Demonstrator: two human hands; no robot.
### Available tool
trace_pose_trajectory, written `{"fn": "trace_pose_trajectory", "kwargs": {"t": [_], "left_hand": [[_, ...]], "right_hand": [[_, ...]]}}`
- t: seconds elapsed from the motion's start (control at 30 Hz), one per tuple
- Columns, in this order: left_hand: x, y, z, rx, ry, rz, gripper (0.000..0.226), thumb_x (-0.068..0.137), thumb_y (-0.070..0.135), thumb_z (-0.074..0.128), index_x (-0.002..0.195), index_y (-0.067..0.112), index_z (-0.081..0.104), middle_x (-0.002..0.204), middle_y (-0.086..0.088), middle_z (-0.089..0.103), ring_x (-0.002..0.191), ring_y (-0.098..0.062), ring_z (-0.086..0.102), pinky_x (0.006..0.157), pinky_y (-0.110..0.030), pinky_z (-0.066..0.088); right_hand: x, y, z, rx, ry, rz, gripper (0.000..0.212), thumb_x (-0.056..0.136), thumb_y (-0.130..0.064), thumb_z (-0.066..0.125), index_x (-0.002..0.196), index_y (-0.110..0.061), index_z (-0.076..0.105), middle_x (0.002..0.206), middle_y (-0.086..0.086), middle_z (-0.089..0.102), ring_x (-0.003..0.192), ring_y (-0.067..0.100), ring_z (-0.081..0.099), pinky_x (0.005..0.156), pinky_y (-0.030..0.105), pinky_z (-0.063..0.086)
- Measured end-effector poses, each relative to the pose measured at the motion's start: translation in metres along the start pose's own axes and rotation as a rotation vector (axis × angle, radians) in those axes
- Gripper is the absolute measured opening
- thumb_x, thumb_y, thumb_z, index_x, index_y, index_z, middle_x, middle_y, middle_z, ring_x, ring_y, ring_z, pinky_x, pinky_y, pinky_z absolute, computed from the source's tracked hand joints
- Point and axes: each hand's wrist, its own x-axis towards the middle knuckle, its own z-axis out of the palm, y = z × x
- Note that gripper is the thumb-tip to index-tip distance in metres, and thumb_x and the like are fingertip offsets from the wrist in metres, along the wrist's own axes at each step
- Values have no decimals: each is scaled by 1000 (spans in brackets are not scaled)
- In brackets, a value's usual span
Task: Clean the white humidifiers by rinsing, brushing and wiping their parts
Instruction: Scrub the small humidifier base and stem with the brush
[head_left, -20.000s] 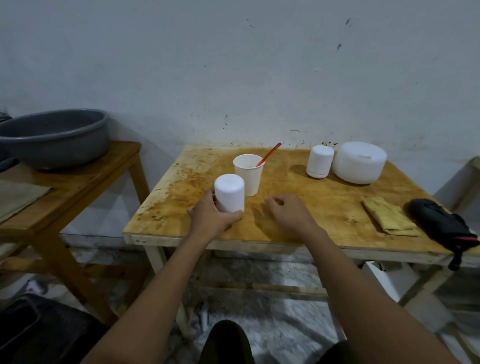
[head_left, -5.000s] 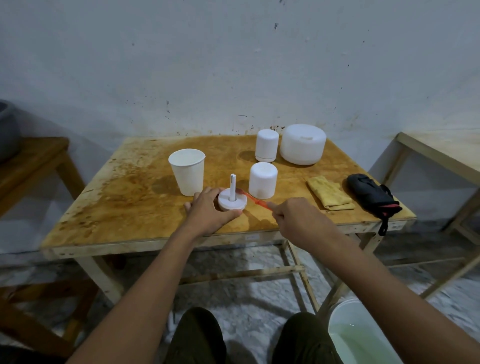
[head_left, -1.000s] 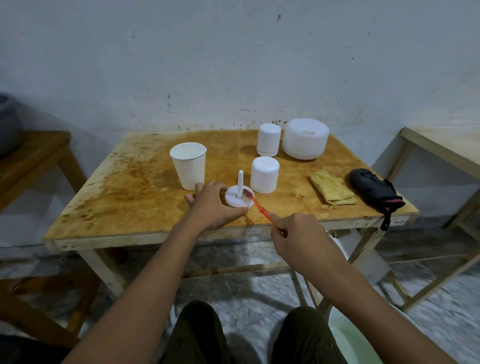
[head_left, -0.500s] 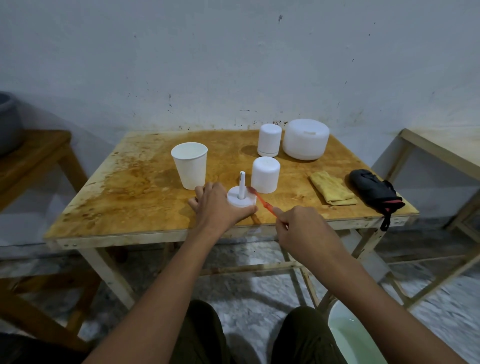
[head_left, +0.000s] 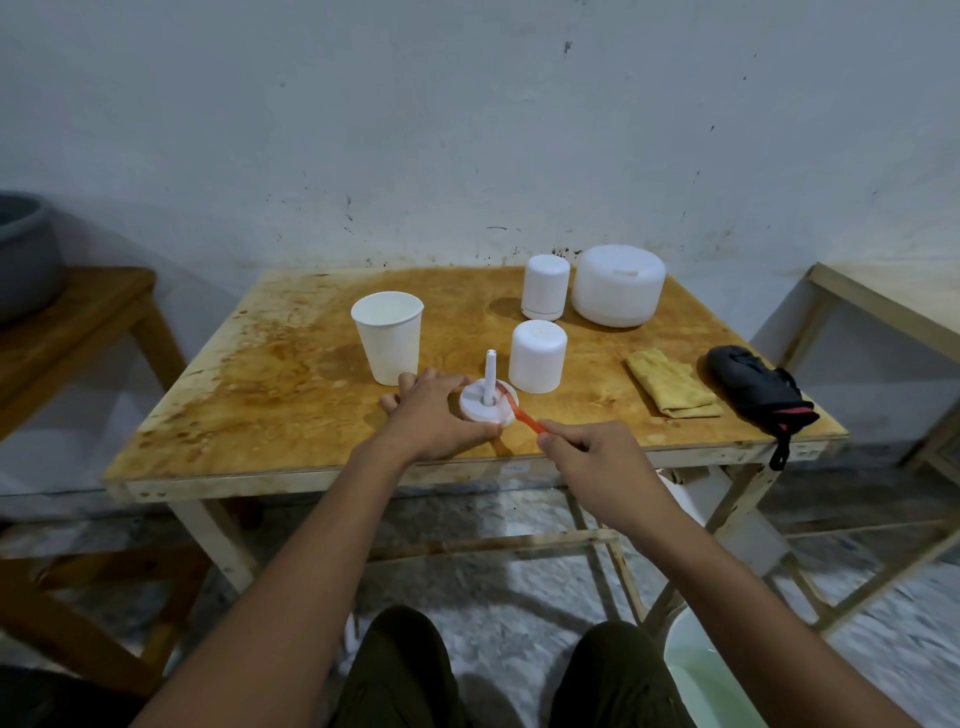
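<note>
Sitting at bottom right of frame: white bucket (head_left: 696, 675) on the floor, pale liquid inside. Right hand (head_left: 587, 457) is pinching the red brush (head_left: 524, 415) by its handle, fingers curled round it, brush head lying on the humidifier base (head_left: 480, 408) beside its upright stem (head_left: 490, 374). Left hand (head_left: 436, 415) is gripping that base from the left, thumb and fingers curled round the rim, holding it on the surface (head_left: 291, 384), centre frame near the front edge. Just behind the base a white cover (head_left: 537, 356) is standing, apart from it. Paper cup (head_left: 388, 343) is standing behind the left hand. Yellow cloth (head_left: 672, 382) and black pouch (head_left: 758, 387) are lying at right. Small humidifier (head_left: 544, 286) and big round humidifier (head_left: 618, 291) are sitting side by side at the back edge.
</note>
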Motion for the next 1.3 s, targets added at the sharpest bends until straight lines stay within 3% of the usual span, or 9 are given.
{"fn": "trace_pose_trajectory", "kwargs": {"t": [0.13, 0.27, 0.67, 0.83, 1.3], "left_hand": [[0, 2, -3, 31, -32, 0, 82, 75, 68, 68, 146, 38, 38, 146, 0, 35, 134, -24, 21, 101, -43, 21], [0, 2, -2, 61, -23, 4, 80, 75, 70, 65, 144, 42, 39, 145, 1, 36, 133, -24, 23, 99, -42, 22], [0, 4, 0, 74, -6, -11, 81, 75, 69, 66, 145, 39, 39, 144, 0, 37, 130, -25, 24, 97, -42, 23], [-1, 5, 1, 90, -2, -19, 83, 76, 70, 65, 146, 37, 38, 146, 0, 35, 133, -25, 23, 100, -43, 23], [-3, 6, 1, 76, 1, -29, 83, 76, 70, 65, 146, 37, 38, 147, 0, 35, 134, -25, 21, 102, -44, 22]], "right_hand": [[-7, -4, -1, 144, 83, -50, 25, 99, -22, 55, 113, -38, 67, 61, 6, 36, 57, 16, 32, 51, 26, 28], [-13, 2, 8, 119, 69, -20, 24, 100, -24, 53, 117, -35, 65, 49, -5, 30, 46, 9, 28, 43, 20, 23], [-18, 2, 21, 127, 180, -134, 30, 100, -22, 54, 121, -43, 58, 44, -13, 28, 42, 5, 25, 43, 21, 22], [-17, 7, 25, 136, 172, -107, 31, 100, -20, 54, 129, -29, 60, 44, -14, 30, 42, 4, 26, 43, 21, 23], [-17, 16, 29, 92, 181, -121, 31, 99, -21, 55, 128, -32, 59, 43, -14, 36, 41, 4, 30, 42, 19, 24]]}}
